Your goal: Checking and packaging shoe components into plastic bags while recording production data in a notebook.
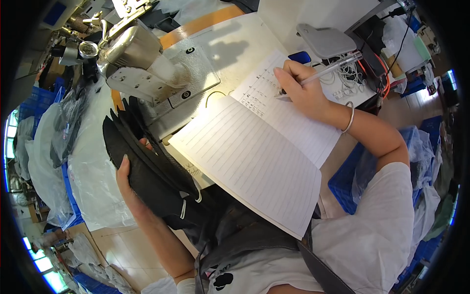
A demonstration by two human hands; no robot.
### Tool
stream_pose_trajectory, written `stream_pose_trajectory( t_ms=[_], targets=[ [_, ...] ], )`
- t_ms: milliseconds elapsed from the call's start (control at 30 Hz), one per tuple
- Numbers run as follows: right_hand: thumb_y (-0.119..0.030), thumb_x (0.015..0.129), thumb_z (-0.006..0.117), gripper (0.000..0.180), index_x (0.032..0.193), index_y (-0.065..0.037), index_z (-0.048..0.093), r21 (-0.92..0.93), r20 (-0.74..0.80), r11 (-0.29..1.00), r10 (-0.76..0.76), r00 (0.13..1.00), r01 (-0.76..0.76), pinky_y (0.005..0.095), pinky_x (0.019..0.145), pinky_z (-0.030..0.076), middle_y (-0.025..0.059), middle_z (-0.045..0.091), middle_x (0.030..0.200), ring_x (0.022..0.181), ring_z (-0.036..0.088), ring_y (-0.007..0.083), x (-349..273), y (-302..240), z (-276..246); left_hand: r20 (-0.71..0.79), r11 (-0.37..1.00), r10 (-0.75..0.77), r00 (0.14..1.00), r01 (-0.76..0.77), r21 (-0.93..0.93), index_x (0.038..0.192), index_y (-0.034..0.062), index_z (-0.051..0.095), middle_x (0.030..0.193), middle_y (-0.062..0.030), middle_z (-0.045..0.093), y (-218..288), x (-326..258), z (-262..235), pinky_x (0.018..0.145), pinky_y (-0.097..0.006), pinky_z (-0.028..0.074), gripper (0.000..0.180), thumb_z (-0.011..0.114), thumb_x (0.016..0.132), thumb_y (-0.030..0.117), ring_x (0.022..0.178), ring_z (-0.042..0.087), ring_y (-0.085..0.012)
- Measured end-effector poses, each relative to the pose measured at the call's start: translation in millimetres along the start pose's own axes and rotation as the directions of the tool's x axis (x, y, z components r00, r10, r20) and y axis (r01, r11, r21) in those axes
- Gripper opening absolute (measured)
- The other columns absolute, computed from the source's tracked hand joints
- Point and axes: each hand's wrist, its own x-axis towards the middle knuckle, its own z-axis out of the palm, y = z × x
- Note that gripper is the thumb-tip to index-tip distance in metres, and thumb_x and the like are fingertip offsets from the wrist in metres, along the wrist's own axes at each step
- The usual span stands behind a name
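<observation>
slanting pen (329, 71) in right hand (304, 93), tip lower-left on notebook (254, 152).

White short-sleeved shirt (377, 235), grey apron straps (274, 240), thin silver bangle (349, 117) on the right wrist.

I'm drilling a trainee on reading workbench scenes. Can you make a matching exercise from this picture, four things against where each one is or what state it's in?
Things:
1. clear pen
2. stack of black fabric pieces
3. lined notebook
4. silver bangle

Places or states:
A. lying open across the table edge
B. on the right wrist
C. in the grip of the left hand
D. in the right hand, tip on the page

Pairs: 1-D, 2-C, 3-A, 4-B
</observation>
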Motion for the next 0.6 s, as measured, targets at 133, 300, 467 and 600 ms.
stream_pose_trajectory(
  t_ms=[133, 300, 467, 600],
  targets=[
    [-0.014, 0.086, 0.055, 0.035, 0.058, -0.005, 0.039, -0.003, -0.011, 1.0, 0.025, 1.0, -0.025, 0.0217, 0.044, 0.027, -0.0029, 0.041, 0.051, 0.049, 0.032, 0.0024, -0.1, -4.0, -3.2, -0.006, 0.997, -0.036, 0.999, 0.036, -0.066, 0.111, -0.0103, 0.051, 0.1, -0.0175, 0.06, -0.6, -1.5, -0.5, 0.081, -0.03, 0.048, 0.043, 0.043, 0.087, 0.025, 0.089, 0.059, -0.0209],
    [-0.012, 0.086, 0.055, 0.035, 0.057, -0.005, 0.038, 0.086, -0.122, 0.995, 0.055, 0.991, -0.045, 0.0212, 0.044, 0.027, -0.0033, 0.041, 0.052, 0.05, 0.033, 0.0021, 2.9, 3.8, -4.0, 0.036, 0.989, -0.053, 0.998, 0.057, -0.134, 0.118, -0.0074, 0.047, 0.109, -0.0155, 0.058, -0.3, -1.5, -1.2, 0.083, -0.031, 0.048, 0.043, 0.04, 0.089, 0.025, 0.094, 0.058, -0.0199],
    [-0.01, 0.087, 0.052, 0.035, 0.057, -0.005, 0.035, 0.07, -0.006, 0.997, 0.039, 0.999, -0.038, 0.022, 0.044, 0.027, -0.0033, 0.041, 0.052, 0.051, 0.032, 0.0023, 0.9, -0.5, -1.3, -0.03, 0.986, -0.071, 0.997, 0.065, -0.151, 0.119, -0.0061, 0.046, 0.112, -0.0146, 0.057, -0.5, -2.3, -0.4, 0.086, -0.031, 0.046, 0.044, 0.04, 0.089, 0.026, 0.098, 0.056, -0.0195],
    [-0.01, 0.087, 0.052, 0.035, 0.057, -0.005, 0.034, 0.013, 0.085, 0.998, 0.058, 0.995, -0.059, 0.0226, 0.044, 0.027, -0.0031, 0.04, 0.052, 0.051, 0.031, 0.0027, 0.2, -5.1, -1.8, 0.002, 0.988, -0.078, 0.997, 0.077, -0.136, 0.119, -0.0066, 0.046, 0.111, -0.015, 0.057, -1.2, -0.4, -5.9, 0.088, -0.031, 0.044, 0.045, 0.04, 0.089, 0.026, 0.099, 0.056, -0.0194]
  ],
)
